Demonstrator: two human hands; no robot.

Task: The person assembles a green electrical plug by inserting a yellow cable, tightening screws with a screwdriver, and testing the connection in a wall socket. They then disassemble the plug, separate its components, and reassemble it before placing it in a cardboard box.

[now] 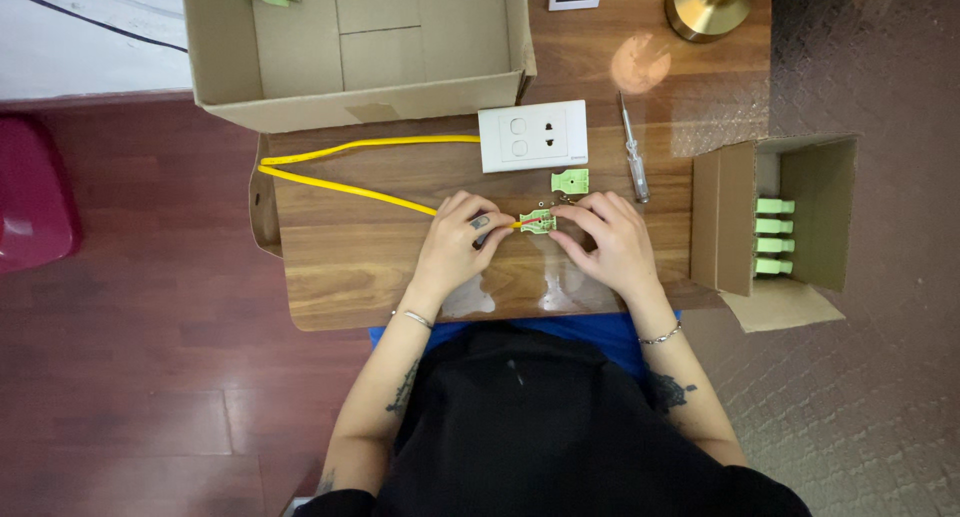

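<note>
Wooden table (350, 267): both hands, left hand (462, 239) and right hand (610, 242), pinch green plug (537, 221).

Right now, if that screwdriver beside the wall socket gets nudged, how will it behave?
The screwdriver lies flat on the table; its slim, rounded handle would probably roll. It looks small and light, so it should slide easily on the glossy wood. It lies free, right of the wall socket.

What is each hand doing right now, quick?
Left hand: closed, pinching the yellow cable just where it enters the green plug body.
Right hand: fingertips closed on the green plug body, steadying it on the wooden table.
</note>
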